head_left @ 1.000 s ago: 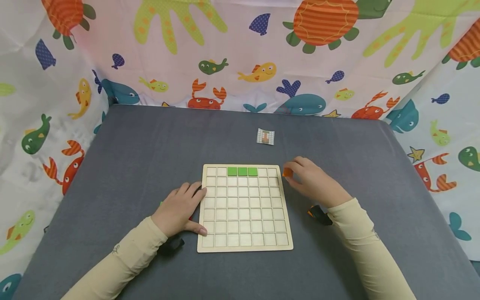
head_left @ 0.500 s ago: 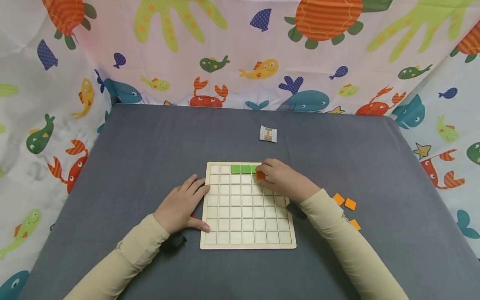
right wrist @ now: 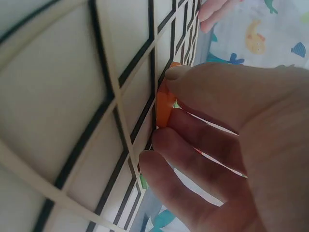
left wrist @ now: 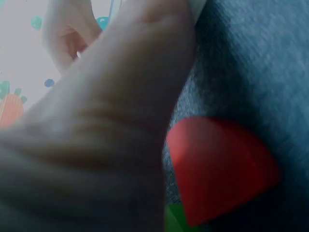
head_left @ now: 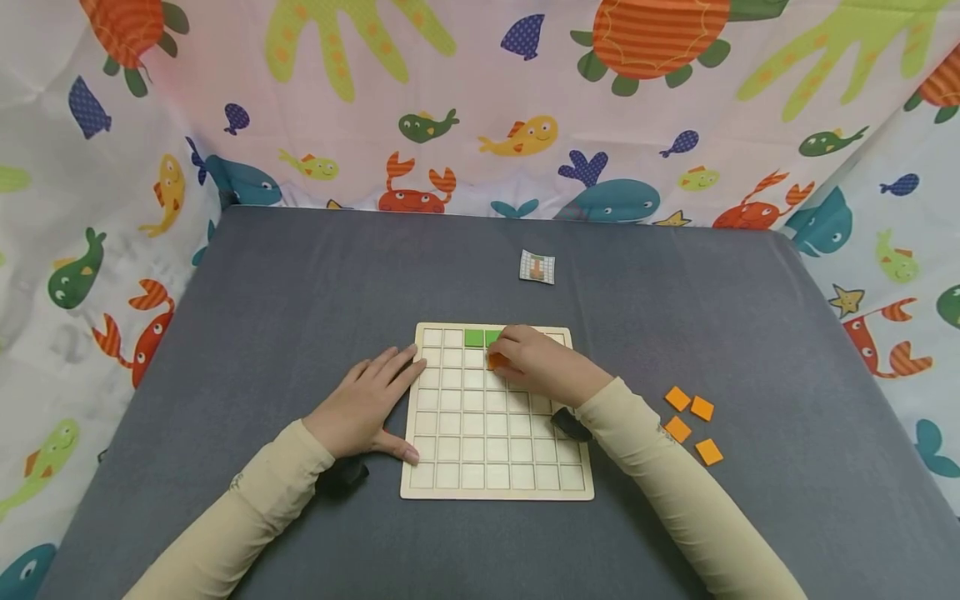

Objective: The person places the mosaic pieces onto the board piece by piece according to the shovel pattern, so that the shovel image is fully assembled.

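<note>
A pale wooden grid board (head_left: 497, 492) lies flat on the grey table. Green square tiles (head_left: 474, 337) fill cells in its far row, partly covered by my right hand (head_left: 551, 364). That hand pinches an orange square tile (right wrist: 165, 104) between thumb and fingertips, low over the second row, just below the green tiles. In the right wrist view the tile stands tilted against the grid. My left hand (head_left: 365, 406) rests at the board's left edge, fingers spread, fingertips and thumb touching the frame.
Several orange square tiles (head_left: 677, 398) lie right of the board, beside the right sleeve. A small card with a grid picture (head_left: 537, 267) lies beyond the board. Beneath the left wrist are a red rounded piece (left wrist: 219, 169) and a green piece (left wrist: 177, 217).
My right hand has carried the orange tile leftward from the board's right side to the second row. The loose orange tiles have come into view. My left hand stays at the board's edge.
</note>
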### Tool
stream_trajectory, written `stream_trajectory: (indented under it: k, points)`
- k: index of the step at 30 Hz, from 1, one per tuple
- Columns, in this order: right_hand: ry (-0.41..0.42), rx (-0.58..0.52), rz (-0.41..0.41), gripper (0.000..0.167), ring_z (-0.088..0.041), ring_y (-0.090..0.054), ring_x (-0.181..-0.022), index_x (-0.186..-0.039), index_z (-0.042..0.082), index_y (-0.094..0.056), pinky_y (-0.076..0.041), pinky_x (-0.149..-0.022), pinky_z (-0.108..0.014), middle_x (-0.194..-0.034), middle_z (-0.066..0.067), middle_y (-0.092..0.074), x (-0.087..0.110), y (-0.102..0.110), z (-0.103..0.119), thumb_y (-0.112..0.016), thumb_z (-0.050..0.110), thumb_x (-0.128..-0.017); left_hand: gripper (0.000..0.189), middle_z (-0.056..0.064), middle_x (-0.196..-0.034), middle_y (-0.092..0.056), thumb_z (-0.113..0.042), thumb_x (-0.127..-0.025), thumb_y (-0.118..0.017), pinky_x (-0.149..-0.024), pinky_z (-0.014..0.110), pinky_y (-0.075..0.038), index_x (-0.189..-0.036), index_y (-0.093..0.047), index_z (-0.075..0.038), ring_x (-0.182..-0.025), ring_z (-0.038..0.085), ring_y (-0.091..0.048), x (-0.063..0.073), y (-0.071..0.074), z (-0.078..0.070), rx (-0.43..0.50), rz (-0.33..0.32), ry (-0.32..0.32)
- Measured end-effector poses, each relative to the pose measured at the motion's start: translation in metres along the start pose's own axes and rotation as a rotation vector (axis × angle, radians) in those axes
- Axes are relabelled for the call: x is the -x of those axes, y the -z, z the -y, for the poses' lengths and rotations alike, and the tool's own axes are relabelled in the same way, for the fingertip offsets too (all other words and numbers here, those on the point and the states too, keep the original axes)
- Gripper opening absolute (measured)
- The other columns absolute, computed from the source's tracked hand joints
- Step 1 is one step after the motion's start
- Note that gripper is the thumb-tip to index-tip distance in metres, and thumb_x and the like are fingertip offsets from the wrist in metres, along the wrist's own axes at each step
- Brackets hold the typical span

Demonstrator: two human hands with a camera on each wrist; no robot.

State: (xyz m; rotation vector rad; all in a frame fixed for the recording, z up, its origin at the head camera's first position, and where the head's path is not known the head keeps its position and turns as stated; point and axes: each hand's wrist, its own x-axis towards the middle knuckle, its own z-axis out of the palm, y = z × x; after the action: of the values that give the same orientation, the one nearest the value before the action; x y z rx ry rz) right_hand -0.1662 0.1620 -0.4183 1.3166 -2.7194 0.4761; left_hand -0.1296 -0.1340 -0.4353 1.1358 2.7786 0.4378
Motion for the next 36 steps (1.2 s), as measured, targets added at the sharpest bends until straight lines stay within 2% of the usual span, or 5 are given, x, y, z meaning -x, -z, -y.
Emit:
stream_trajectory:
  k: [20, 31, 36]
  points:
    - [-0.009, 0.0, -0.002, 0.018, -0.015, -0.06, -0.09, -0.102, 0.005, -0.069, -0.052, -0.079, -0.023, -0.098, -0.005, -0.062, -0.0032, -0.0022, -0.0022, -0.073, 0.007, -0.084, 0.111, 0.017, -0.155, -0.027, -0.07, -0.065, -0.069, -0.106, 0.06, -0.028, -0.149, -0.032, -0.008, -0.14, 0.04, -0.027, -0.0016, -0.0014, 0.0003, -0.002, 0.025, 0.011]
    - [-0.014, 0.002, -0.013, 0.015, -0.014, -0.059, -0.088, -0.101, 0.008, -0.069, -0.05, -0.078, -0.023, -0.096, -0.004, -0.061, -0.001, -0.0049, -0.0045, -0.072, 0.008, -0.086, 0.111, 0.017, -0.155, -0.027, -0.072, -0.065, -0.068, -0.105, 0.061, -0.029, -0.149, -0.033, -0.008, -0.14, 0.041, -0.028, -0.0016, -0.0018, -0.0002, -0.004, 0.012, 0.004]
    - [-0.03, -0.003, -0.007, 0.019, -0.014, -0.058, -0.088, -0.103, 0.007, -0.067, -0.05, -0.077, -0.023, -0.098, -0.004, -0.06, 0.0045, 0.0013, -0.005, -0.072, 0.008, -0.086, 0.112, 0.017, -0.155, -0.027, -0.071, -0.065, -0.068, -0.104, 0.061, -0.029, -0.149, -0.033, -0.008, -0.14, 0.041, -0.028, -0.0008, -0.0018, -0.0003, -0.004, 0.006, -0.001]
